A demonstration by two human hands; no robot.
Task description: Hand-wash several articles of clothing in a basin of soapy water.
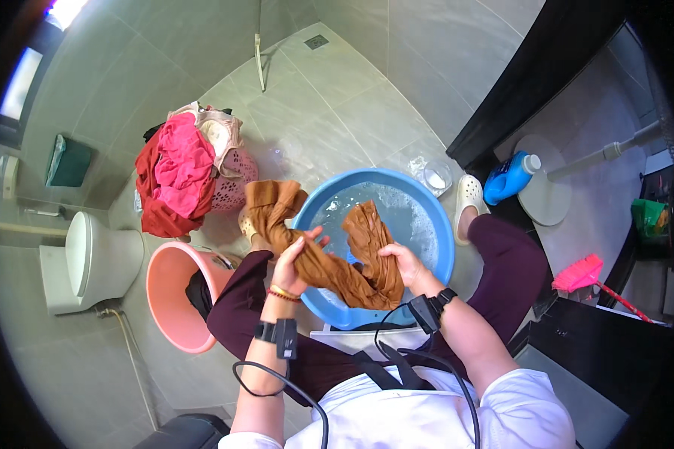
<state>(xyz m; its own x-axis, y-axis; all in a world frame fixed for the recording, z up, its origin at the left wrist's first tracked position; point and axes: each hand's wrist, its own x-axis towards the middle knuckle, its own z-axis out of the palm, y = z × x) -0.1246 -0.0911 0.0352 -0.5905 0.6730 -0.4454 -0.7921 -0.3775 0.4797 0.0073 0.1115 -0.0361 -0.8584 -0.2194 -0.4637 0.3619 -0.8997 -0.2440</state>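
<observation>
A wet-looking brown garment [329,273] hangs in folds between my hands over a round blue basin [448,258] of cloudy, sudsy water [382,191]. My left hand [292,266] supports and grips its left part, with some fingertips showing beyond the cloth. One end of the garment sticks out past the basin's left rim. My right hand [403,262] pinches the folded right part between thumb and fingers. The fabric's lower fold rests near the basin's near rim. Its exact kind cannot be made out.
Left of the basin, a pink perforated basket [236,179] is heaped with red and pink clothes [180,168]. A pink bucket [176,269] holding dark cloth lies tilted by my left leg. A blue detergent bottle [509,179], toilet [90,254] and pink brush [579,273] stand around.
</observation>
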